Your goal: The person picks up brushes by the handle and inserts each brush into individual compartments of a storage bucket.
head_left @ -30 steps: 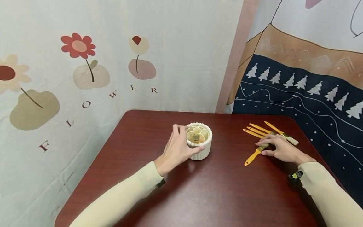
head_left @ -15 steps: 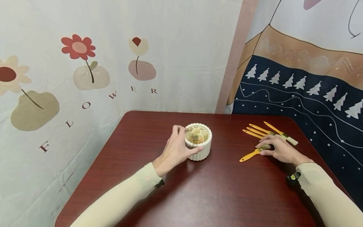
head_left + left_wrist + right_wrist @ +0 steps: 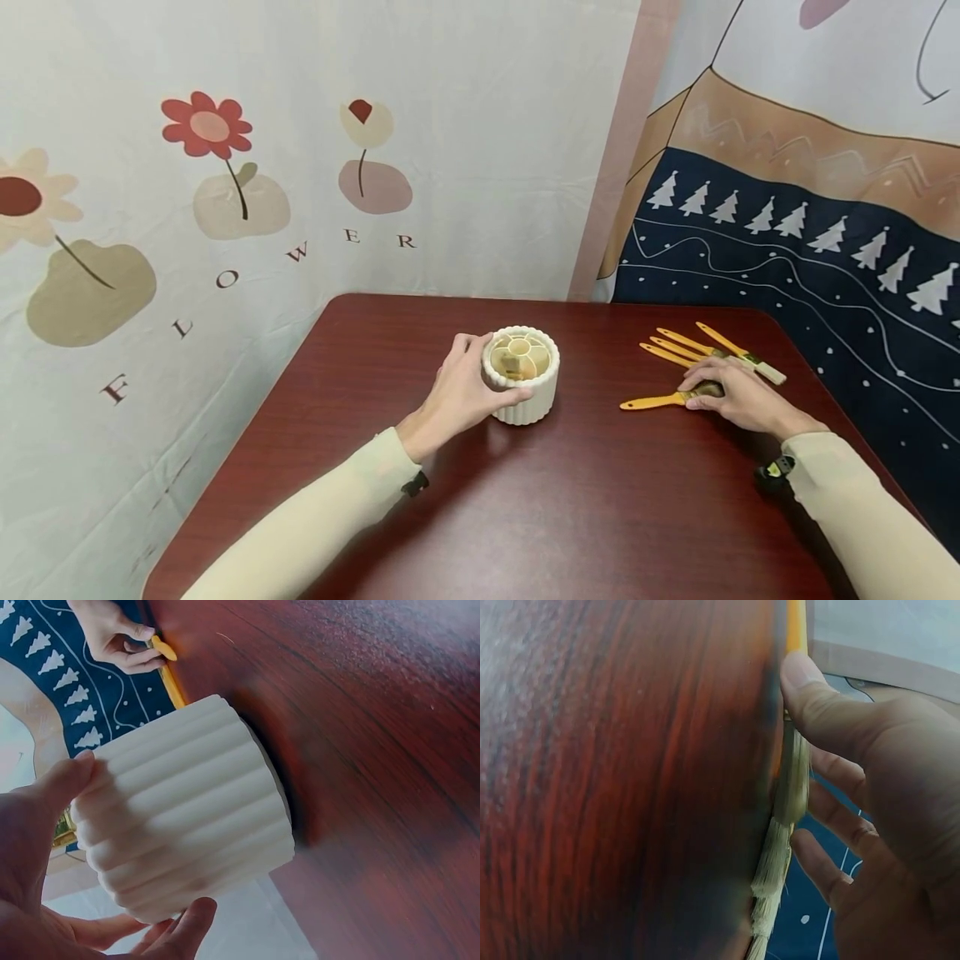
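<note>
A white, ribbed round holder [image 3: 537,402] with a divided insert stands upright near the middle of the table. My left hand [image 3: 459,387] grips its left side, thumb in front and fingers behind; the left wrist view shows the ribbed wall [image 3: 187,810] between thumb and fingers. Brownish shapes show inside the insert, too small to tell what they are. At the right, my right hand [image 3: 735,398] pinches a yellow-handled paintbrush [image 3: 651,402] near its ferrule, handle pointing left. In the right wrist view the thumb lies by the ferrule, above the pale bristles [image 3: 792,776].
Several other yellow-handled paintbrushes [image 3: 663,354] lie just behind my right hand, partly hidden by it. The outermost brush [image 3: 722,337] lies slanted by the table's right edge. A printed cloth [image 3: 480,167] hangs behind the reddish-brown table [image 3: 570,517].
The paintbrush in my right hand has turned, its handle swinging from pointing toward me to pointing left. My left hand and the holder have barely moved.
</note>
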Available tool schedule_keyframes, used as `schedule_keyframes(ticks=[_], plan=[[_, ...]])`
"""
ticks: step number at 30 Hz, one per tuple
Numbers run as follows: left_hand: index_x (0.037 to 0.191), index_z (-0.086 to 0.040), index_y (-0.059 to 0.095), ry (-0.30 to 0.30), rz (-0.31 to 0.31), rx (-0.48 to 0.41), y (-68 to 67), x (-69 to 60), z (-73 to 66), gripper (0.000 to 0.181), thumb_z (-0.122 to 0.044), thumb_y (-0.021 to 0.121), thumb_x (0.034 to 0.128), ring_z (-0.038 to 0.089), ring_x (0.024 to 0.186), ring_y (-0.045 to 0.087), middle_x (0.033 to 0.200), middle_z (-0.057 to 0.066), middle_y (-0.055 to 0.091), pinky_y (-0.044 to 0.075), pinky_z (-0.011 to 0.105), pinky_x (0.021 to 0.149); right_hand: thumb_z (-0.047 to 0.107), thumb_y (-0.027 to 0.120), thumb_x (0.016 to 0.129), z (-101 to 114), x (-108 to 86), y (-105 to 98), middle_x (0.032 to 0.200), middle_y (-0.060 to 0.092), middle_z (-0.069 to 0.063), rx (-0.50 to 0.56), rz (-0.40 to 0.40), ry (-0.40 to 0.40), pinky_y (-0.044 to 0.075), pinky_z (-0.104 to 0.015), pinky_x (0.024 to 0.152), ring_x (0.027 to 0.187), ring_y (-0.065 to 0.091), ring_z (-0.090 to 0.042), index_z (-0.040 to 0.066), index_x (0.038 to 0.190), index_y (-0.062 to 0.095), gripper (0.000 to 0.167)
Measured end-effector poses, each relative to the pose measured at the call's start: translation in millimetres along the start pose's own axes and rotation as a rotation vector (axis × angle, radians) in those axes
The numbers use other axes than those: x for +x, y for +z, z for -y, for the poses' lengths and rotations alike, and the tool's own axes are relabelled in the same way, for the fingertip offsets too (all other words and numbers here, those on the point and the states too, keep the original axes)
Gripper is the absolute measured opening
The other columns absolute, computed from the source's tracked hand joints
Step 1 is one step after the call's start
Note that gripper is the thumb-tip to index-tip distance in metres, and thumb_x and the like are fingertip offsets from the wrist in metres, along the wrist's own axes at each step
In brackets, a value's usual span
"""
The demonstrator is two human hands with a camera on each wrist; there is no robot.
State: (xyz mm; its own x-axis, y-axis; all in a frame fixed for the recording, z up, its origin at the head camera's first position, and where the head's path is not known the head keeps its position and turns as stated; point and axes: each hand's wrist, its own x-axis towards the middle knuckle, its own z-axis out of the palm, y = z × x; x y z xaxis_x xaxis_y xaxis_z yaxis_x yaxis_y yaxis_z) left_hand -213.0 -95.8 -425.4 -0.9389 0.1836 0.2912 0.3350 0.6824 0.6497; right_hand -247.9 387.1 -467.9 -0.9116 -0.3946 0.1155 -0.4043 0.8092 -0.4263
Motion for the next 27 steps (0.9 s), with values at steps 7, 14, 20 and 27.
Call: schedule_keyframes(ticks=[7,14,20,27], plan=[[0.168,-0.004,0.059,0.007,0.020,0.017,-3.4,4.2,5.1,0.112,-0.050,0.108,0.0786,0.040,0.131,0.072,0.147,0.017,0.066,0.062,0.057,0.114,0.025,0.094,0.100,5.6,2.0,-0.2,0.120,0.085,-0.003,-0.026,-0.029,0.028,0.065,-0.040,0.098,0.112,0.078,-0.026,0.017,0.118,0.087,0.021],[0.169,-0.011,0.061,0.011,0.042,0.018,-7.0,7.4,7.5,0.111,-0.048,0.110,0.0772,0.039,0.132,0.072,0.148,0.015,0.068,0.062,0.055,0.116,0.029,0.092,0.103,17.4,3.9,-3.0,0.124,0.086,-0.013,0.052,-0.025,0.112,0.065,-0.059,0.104,0.114,0.083,-0.034,0.010,0.126,0.085,0.031],[0.171,-0.011,0.059,0.006,0.078,0.037,-11.2,9.3,9.6,0.113,-0.048,0.110,0.0774,0.033,0.127,0.071,0.147,0.012,0.069,0.062,0.051,0.113,0.033,0.093,0.102,29.7,4.1,-2.5,0.129,0.084,-0.019,0.106,-0.069,0.140,0.068,-0.054,0.104,0.117,0.083,-0.038,0.011,0.128,0.084,0.035],[0.172,-0.011,0.058,0.011,0.119,0.037,-15.8,15.0,13.9,0.116,-0.049,0.111,0.0757,0.030,0.134,0.071,0.149,0.008,0.071,0.061,0.049,0.118,0.039,0.094,0.101,44.1,4.7,-3.1,0.129,0.086,-0.016,0.132,-0.126,0.146,0.057,-0.014,0.093,0.114,0.083,-0.034,0.012,0.131,0.083,0.041]])
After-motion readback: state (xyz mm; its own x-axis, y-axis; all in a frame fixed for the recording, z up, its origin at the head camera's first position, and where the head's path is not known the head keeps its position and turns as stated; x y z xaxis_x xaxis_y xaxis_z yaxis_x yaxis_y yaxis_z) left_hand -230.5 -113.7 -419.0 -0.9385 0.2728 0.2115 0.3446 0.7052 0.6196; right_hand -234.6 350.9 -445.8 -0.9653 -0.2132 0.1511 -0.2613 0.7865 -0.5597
